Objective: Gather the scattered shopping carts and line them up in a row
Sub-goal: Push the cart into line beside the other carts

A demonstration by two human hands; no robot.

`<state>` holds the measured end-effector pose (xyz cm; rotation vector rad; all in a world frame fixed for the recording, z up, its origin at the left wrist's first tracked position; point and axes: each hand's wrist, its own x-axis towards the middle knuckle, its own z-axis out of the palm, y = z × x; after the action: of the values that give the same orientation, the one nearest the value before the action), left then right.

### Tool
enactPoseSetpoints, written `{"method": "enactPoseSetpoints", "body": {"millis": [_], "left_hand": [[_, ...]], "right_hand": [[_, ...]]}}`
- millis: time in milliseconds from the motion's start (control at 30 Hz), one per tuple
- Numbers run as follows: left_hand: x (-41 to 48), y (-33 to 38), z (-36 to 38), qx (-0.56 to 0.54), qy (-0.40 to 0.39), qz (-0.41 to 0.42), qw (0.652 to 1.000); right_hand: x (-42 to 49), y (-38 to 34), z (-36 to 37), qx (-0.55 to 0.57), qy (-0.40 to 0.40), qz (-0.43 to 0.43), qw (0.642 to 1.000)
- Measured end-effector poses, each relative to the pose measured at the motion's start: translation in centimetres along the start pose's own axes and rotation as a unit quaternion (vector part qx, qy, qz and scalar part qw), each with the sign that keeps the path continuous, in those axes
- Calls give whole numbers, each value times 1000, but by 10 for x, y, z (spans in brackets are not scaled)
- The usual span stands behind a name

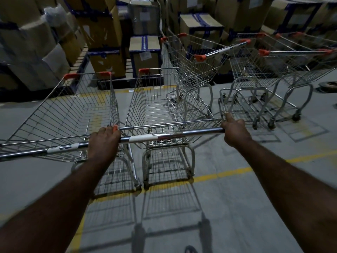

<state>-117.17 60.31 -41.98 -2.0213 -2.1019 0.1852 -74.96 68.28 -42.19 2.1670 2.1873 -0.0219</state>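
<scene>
Both my hands are on the handle bar (pixel 164 136) of the wire shopping cart (pixel 156 106) straight in front of me. My left hand (pixel 104 141) grips the bar's left end, where it meets the handle of a second cart (pixel 69 114) standing alongside on the left. My right hand (pixel 235 131) grips the right end, index finger pointing forward. A third cart (pixel 191 66) stands ahead to the right, angled. Two more carts (pixel 259 73) sit nested at the far right. All have orange corner caps.
Stacked cardboard boxes (pixel 107 31) on pallets line the back and left. Yellow lines (pixel 224 173) run across the grey concrete floor. A dark round object (pixel 328 85) lies on the floor at the far right. A foot (pixel 190 250) shows at the bottom edge.
</scene>
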Motion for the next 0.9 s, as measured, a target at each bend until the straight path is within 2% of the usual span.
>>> {"method": "enactPoseSetpoints", "body": {"millis": [400,600,667,733,900], "left_hand": [[13,-4,1,-1,-21,10,1000],[19,6,-7,30,-62,40,997],[25,22,-12,19,-70,68,995],[29,46,-18,-17,-74,86,993],[36,120,-35,-88,-70,133,985]], "right_hand": [[-4,2,-4,25,-6,-17,1000],[-2,5,-6,-80,-28,-66,994],[0,-1,-8,-100,-23,-106,989],[-3,-13,-7,-66,-20,-141,988],[-7,-24,-4,11,-18,-150,988]]}}
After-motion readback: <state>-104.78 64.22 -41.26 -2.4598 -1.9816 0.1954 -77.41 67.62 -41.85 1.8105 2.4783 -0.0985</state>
